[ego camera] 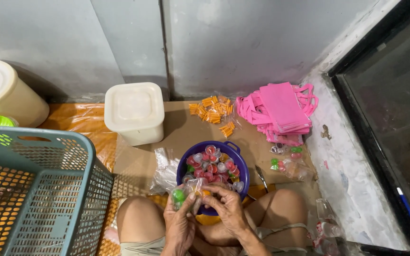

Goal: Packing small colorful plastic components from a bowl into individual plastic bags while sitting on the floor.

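Note:
My left hand (180,219) holds a small clear plastic bag (186,193) with colourful jelly cups inside, a green one showing. My right hand (228,205) pinches the same bag at its top, fingers closed on the plastic. Both hands are over my lap, just in front of a purple bowl (241,167) filled with several small jelly cups in red, green and clear colours. My bare knees flank the bowl on the floor.
A teal plastic basket (43,189) stands at left. A cream lidded tub (135,112) and a round cream bucket (1,92) sit by the wall. Orange packets (213,112), pink bags (281,112), empty clear bags (164,169) and filled bags (288,166) lie on cardboard.

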